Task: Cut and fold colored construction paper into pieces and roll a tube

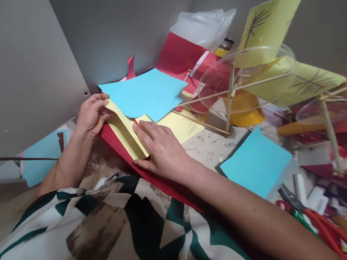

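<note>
A sheet of yellow paper (125, 136), with its near part bent up into a fold, lies along the near edge of the work surface. My left hand (93, 114) pinches its left end between thumb and fingers. At the other end my right hand (163, 147) grips the fold, thumb on the near side and fingers stretched over the far side. Blue paper (146, 90) lies just beyond and partly covers the yellow sheet. Red paper (113, 141) shows beneath it, along the near edge. The paper under my right palm is hidden.
Stick frames (230, 98) with yellow paper panels (263, 29) and clear plastic discs stand at the right. Another blue sheet (257, 163) lies there, near scissors (293, 199) and several markers (317, 193). A plastic bag (203, 27) and red paper (179, 53) rest by the grey wall.
</note>
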Tool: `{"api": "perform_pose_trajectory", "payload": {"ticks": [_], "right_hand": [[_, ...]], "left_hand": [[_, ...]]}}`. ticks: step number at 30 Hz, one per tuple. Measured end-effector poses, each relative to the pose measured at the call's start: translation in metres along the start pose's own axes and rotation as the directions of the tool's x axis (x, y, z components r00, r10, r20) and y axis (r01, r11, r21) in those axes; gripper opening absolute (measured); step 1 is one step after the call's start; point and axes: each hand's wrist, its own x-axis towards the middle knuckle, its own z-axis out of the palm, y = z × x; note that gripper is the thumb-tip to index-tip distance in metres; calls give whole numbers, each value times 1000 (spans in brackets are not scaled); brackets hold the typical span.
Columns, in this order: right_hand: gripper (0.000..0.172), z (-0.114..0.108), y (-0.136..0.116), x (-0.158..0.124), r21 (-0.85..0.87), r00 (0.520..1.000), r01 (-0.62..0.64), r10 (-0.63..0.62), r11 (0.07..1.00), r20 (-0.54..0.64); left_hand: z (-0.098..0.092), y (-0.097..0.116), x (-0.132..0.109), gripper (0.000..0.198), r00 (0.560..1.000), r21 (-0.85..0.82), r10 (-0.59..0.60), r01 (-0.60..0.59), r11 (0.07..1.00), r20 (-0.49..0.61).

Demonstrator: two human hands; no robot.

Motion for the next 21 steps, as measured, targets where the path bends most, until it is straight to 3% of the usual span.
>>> {"api": "perform_pose_trajectory", "payload": {"ticks": [4,7,10,12,14,18,21], "right_hand": [[33,3,12,2,77,969,-72,88,994,-231],[27,-2,28,8,290,877,-190,295,938,-379],[27,-13,39,13,476,771,-236,461,847,-439],[34,-20,40,16,543,737,-224,505,809,-449],[39,-24,37,16,582,761,-188,492,791,-423],[35,-23,24,11,609,931,-101,291,786,-220],[40,-16,19,6,488,968,-144,224,861,-109]], "left_hand": [[6,8,0,14,998,-28,29,-27,999,53],[0,10,2,12,989,46,106,-111,993,103],[-13,7,3,7,975,197,204,-217,956,87],[-21,3,2,10,967,293,242,-255,921,80],[-26,-2,3,11,963,320,259,-267,909,66],[-31,-7,10,19,948,247,318,-301,921,-32],[-33,-7,11,21,901,319,433,-410,855,-1]]}}
